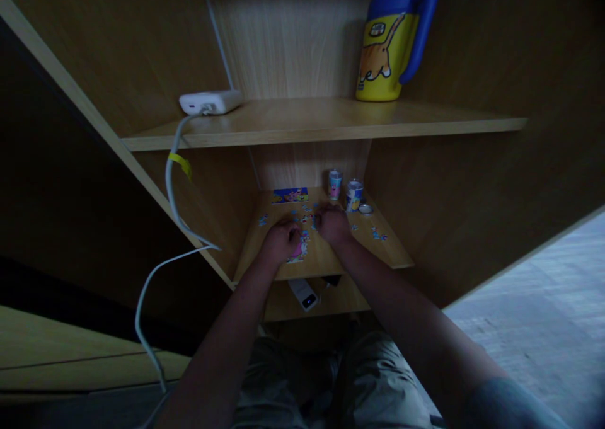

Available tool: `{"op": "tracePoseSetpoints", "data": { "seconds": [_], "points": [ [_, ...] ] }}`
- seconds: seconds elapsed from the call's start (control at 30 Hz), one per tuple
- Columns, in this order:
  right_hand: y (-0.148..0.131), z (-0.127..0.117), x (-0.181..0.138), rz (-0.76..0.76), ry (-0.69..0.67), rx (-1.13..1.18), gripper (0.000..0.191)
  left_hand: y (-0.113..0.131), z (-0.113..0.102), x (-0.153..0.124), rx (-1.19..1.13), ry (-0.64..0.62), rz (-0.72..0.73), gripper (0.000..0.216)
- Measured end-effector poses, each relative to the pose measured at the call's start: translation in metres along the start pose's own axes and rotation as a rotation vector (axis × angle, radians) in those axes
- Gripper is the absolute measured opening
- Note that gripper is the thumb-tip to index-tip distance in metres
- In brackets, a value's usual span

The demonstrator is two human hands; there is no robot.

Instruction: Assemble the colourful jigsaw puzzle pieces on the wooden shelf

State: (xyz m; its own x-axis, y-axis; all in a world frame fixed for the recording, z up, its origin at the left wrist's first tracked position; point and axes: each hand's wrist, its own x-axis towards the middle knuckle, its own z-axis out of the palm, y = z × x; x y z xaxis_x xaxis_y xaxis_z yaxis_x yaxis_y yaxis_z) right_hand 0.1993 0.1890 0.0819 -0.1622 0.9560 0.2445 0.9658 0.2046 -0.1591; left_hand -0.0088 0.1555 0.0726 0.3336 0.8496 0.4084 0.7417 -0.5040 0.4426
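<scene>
- A partly joined jigsaw puzzle [304,246] is showing pink, white and blue.
- Left hand [282,240] and right hand [333,223] are flanking it, fingers curled; whether they're grasping anything, I cannot tell.

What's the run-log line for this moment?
left hand: at partly assembled puzzle; right hand: near loose pieces; grip: unclear, both; picture card: behind puzzle; cans: two, right rear

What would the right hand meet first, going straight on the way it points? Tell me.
The right hand would probably meet the small puzzle pieces just ahead, though depth is unclear and it might pass above them.
</scene>
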Motion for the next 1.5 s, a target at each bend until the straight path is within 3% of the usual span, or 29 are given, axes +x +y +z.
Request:
{"op": "tracePoseSetpoints", "data": {
  "seconds": [0.6, 1.5],
  "points": [
    [-0.0047, 0.0008, -0.0050, 0.016, 0.027, -0.023, 0.042, -0.0007, -0.0036, 0.0011, -0.005, 0.101, -0.073, 0.018],
    [-0.0042, 0.0018, -0.0075, 0.047, 0.080, 0.001, 0.041, -0.0025, -0.0049, -0.0031, -0.013, 0.111, -0.159, 0.021]
  ]
}}
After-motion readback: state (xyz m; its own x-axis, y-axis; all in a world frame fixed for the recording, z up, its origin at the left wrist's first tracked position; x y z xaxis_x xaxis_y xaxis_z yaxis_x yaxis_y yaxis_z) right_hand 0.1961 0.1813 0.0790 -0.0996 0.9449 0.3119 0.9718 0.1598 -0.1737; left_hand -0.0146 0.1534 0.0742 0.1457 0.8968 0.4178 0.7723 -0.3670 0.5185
